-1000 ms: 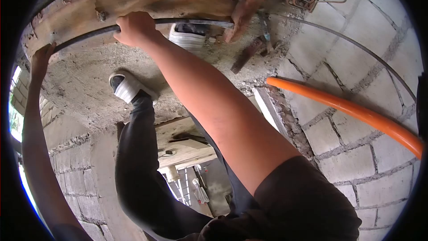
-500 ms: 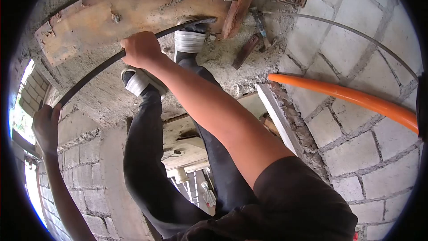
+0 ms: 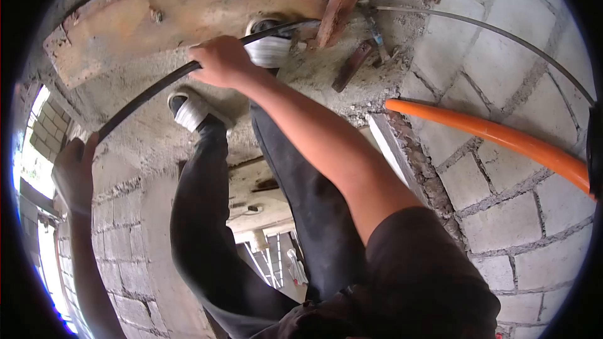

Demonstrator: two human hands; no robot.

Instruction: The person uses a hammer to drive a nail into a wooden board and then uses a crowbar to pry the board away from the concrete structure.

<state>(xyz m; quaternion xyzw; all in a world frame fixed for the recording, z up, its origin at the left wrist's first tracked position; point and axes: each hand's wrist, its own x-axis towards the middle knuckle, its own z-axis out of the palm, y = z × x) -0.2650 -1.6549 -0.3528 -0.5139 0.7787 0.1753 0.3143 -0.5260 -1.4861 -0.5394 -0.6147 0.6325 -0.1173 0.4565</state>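
Observation:
A long dark bar runs diagonally from the left side up to the foot at top centre. My right hand is closed round it at its upper middle, just left of the shoe. At the far left my left hand grips the same bar near its lower end. The bar's upper tip lies by a reddish wooden block, beyond the striped shoe. My other shoe rests on the rough concrete ledge below the bar.
A worn plywood board spans the top left. A hammer and a wood piece lie right of centre. An orange pipe and a thin rod cross before the block wall. Below the ledge is an opening.
My right hand has moved slightly right and up with the bar. My left hand has shifted slightly right, and the bar's tip has moved right to the wooden block.

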